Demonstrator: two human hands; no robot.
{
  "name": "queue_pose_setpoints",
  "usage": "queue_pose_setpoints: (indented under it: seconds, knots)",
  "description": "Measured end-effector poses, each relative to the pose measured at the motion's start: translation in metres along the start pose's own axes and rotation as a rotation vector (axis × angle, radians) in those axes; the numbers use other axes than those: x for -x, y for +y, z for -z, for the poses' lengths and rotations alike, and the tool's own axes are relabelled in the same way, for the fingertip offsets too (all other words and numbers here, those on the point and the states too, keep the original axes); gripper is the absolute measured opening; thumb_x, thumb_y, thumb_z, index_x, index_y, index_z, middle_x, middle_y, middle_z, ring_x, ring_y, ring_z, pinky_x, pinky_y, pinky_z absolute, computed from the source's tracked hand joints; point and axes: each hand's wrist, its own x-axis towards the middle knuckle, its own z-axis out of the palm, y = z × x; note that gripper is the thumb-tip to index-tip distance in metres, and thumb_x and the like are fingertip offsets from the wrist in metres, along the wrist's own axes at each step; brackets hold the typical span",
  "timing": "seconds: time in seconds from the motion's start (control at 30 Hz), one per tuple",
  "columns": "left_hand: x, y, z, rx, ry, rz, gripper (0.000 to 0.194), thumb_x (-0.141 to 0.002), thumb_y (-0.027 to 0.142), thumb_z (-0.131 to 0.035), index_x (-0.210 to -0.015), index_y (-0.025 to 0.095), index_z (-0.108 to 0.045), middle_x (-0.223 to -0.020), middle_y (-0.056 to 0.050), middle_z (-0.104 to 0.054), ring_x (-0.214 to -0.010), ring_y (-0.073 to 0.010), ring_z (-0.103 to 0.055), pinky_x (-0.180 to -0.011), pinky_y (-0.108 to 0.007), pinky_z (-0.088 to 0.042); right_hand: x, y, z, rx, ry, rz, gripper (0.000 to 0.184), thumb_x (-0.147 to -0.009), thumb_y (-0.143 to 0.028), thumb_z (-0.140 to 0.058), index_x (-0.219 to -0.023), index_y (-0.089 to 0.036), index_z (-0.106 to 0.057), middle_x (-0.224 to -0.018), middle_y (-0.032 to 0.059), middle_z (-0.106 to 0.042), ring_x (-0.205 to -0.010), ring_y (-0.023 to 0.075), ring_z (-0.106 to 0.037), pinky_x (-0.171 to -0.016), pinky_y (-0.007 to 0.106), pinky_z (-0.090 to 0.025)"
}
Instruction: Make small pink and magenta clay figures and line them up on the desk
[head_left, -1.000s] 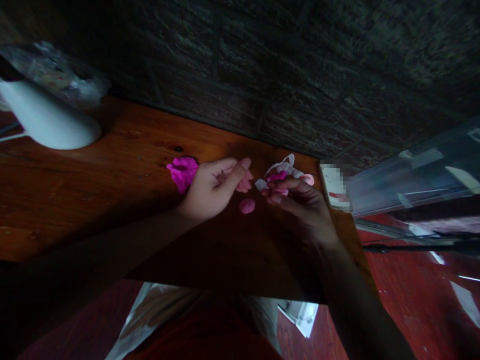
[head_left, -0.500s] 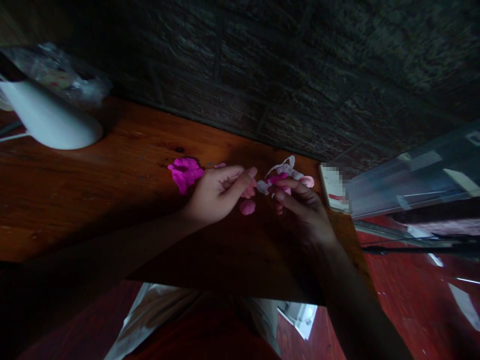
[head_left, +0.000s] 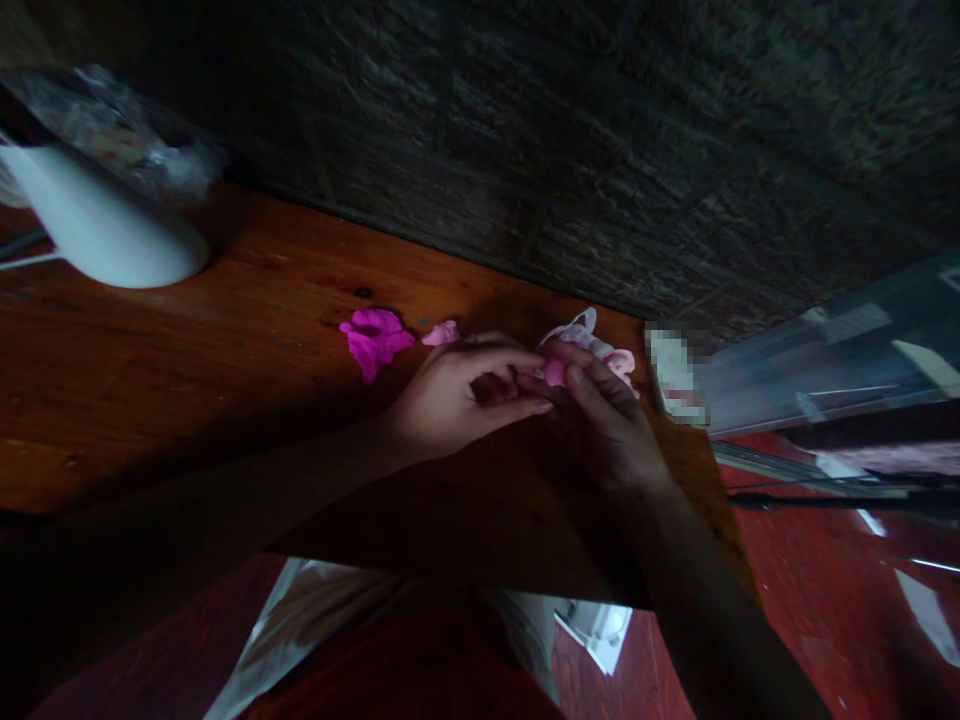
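A small pink lump (head_left: 555, 373), soft like modelling clay, sits between the fingertips of both hands. My right hand (head_left: 604, 410) pinches it between thumb and fingers. My left hand (head_left: 476, 390) comes in from the left, its fingers and thumb curved into a ring and their tips closed at the lump's left side; the exact contact is dark and partly hidden. Left of my left hand lie a bright magenta crumpled piece (head_left: 375, 342) and a paler pink piece (head_left: 441, 333). Behind my right hand are a crinkled whitish strip (head_left: 581, 328) and a light pink piece (head_left: 621, 362).
The wooden table (head_left: 285, 270) meets a dark stone-patterned wall (head_left: 480, 150). At the left stand a white rounded object (head_left: 124, 230) and crumpled clear plastic (head_left: 165, 160). To the right are a pale flat box (head_left: 673, 375) and a translucent panel (head_left: 817, 350).
My left hand has moved right, its fingertips now meeting those of my right hand at the pink lump. The round pink lump previously on the table between the hands no longer shows there.
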Motion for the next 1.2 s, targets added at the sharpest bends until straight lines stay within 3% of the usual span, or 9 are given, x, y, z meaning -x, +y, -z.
queue_pose_setpoints:
  seconds: [0.1,0.23,0.37,0.57,0.73,0.83,1.07,1.2]
  knots:
    - [-0.001,-0.003,0.001,-0.077,0.036,-0.049,0.035,-0.086,0.022,-0.081,-0.120,0.015,-0.075,-0.090,-0.005,-0.073,-0.076,-0.0137,-0.068,-0.069,-0.024,-0.058,0.001,0.004,-0.003,0.042,0.000,0.010,0.026,-0.082,-0.042,-0.087,-0.106,-0.036,-0.080,-0.095,-0.0038,-0.083,-0.091,0.0165,-0.079,-0.086,0.032,-0.066]
    - [-0.003,-0.003,0.004,-0.235,0.030,-0.154,0.017,-0.085,0.022,-0.084,-0.099,0.015,-0.078,-0.079,-0.002,-0.070,-0.070,-0.0121,-0.063,-0.066,-0.024,-0.051,0.003,0.005,-0.008,0.060,-0.023,-0.003,0.028,-0.082,-0.043,-0.086,-0.108,-0.034,-0.079,-0.093,-0.0019,-0.084,-0.094,0.0196,-0.079,-0.086,0.038,-0.067]
    - [-0.004,0.000,0.006,-0.336,0.032,-0.254,0.012,-0.089,0.018,-0.079,-0.100,0.014,-0.077,-0.082,-0.002,-0.071,-0.072,-0.0117,-0.064,-0.068,-0.023,-0.051,0.007,0.001,-0.009,0.079,-0.062,0.038,0.025,-0.085,-0.041,-0.084,-0.109,-0.035,-0.080,-0.097,-0.0024,-0.084,-0.088,0.0167,-0.080,-0.084,0.034,-0.067]
    - [-0.004,-0.001,0.007,-0.348,0.054,-0.333,0.014,-0.091,0.015,-0.077,-0.105,0.017,-0.076,-0.094,-0.004,-0.075,-0.077,-0.0109,-0.067,-0.074,-0.023,-0.054,0.011,-0.007,-0.004,0.211,-0.048,0.118,0.029,-0.084,-0.022,-0.085,-0.109,-0.034,-0.081,-0.105,-0.0039,-0.084,-0.093,0.0123,-0.078,-0.087,0.026,-0.064]
    - [-0.005,-0.005,0.012,-0.337,-0.030,-0.302,0.027,-0.091,0.017,-0.076,-0.118,0.016,-0.073,-0.097,-0.005,-0.075,-0.072,-0.0107,-0.066,-0.067,-0.022,-0.053,0.009,-0.006,-0.004,0.211,-0.019,0.132,0.035,-0.080,-0.018,-0.086,-0.110,-0.036,-0.080,-0.106,-0.0046,-0.084,-0.099,0.0147,-0.078,-0.090,0.030,-0.064]
    - [-0.005,-0.005,0.012,-0.336,-0.053,-0.311,0.026,-0.092,0.015,-0.074,-0.118,0.017,-0.074,-0.098,-0.006,-0.076,-0.077,-0.0119,-0.069,-0.071,-0.022,-0.054,0.008,-0.005,-0.004,0.215,-0.015,0.121,0.035,-0.078,-0.018,-0.087,-0.107,-0.036,-0.080,-0.103,-0.0049,-0.084,-0.098,0.0151,-0.077,-0.090,0.031,-0.064]
    - [-0.005,-0.003,0.010,-0.231,-0.050,-0.184,0.026,-0.095,0.023,-0.072,-0.120,0.016,-0.074,-0.086,-0.004,-0.075,-0.070,-0.0119,-0.068,-0.068,-0.023,-0.052,0.008,-0.007,-0.003,0.195,0.040,0.096,0.026,-0.081,-0.026,-0.086,-0.105,-0.035,-0.082,-0.096,-0.0034,-0.084,-0.081,0.0137,-0.075,-0.075,0.028,-0.063]
    - [-0.005,-0.006,0.009,-0.252,-0.013,-0.196,0.029,-0.092,0.026,-0.076,-0.119,0.016,-0.076,-0.081,-0.002,-0.074,-0.065,-0.0114,-0.064,-0.068,-0.025,-0.051,0.008,-0.008,-0.004,0.173,0.042,0.077,0.029,-0.080,-0.028,-0.087,-0.107,-0.035,-0.081,-0.102,-0.0025,-0.085,-0.094,0.0167,-0.078,-0.083,0.031,-0.064]
